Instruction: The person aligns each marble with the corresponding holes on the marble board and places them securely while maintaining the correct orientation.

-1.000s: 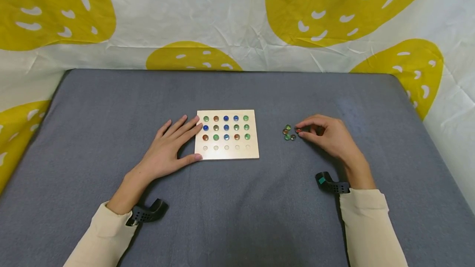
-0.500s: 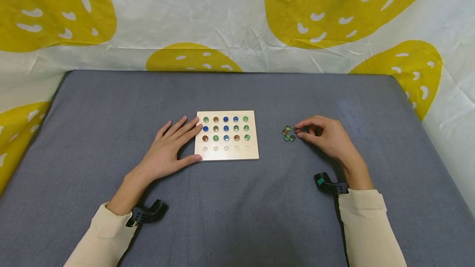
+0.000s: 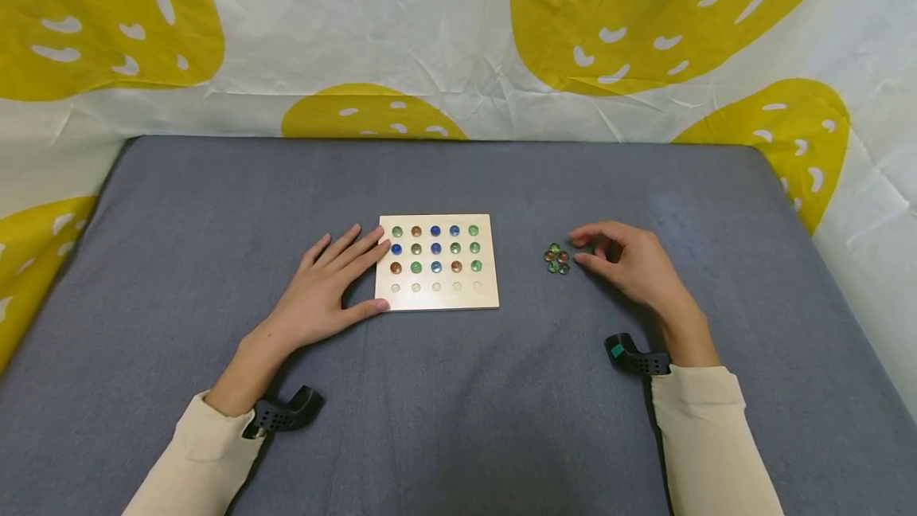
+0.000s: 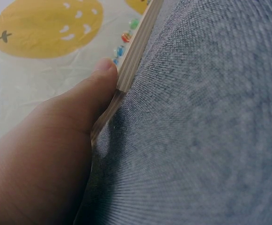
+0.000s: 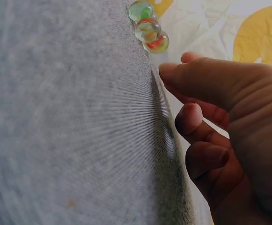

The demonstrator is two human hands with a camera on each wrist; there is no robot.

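A pale wooden board lies flat on the cloth. Three rows of glass marbles in green, blue and amber sit in its hollows, and the row closest to me shows bare round hollows. My left hand is spread over the board's left side, fingertips and thumb resting on its edge; the left wrist view shows the thumb at the board's corner. To the right, a small cluster of loose green and reddish marbles sits on the cloth. My right hand hovers just beside them, thumb and index finger apart with nothing between.
Grey cloth covers the table. A white curtain with yellow fruit shapes hangs behind its far edge. Each wrist carries a black camera mount near a beige sleeve.
My right hand has let go of a reddish marble, which now sits against the cluster on its left. The left hand and the board have stayed in place.
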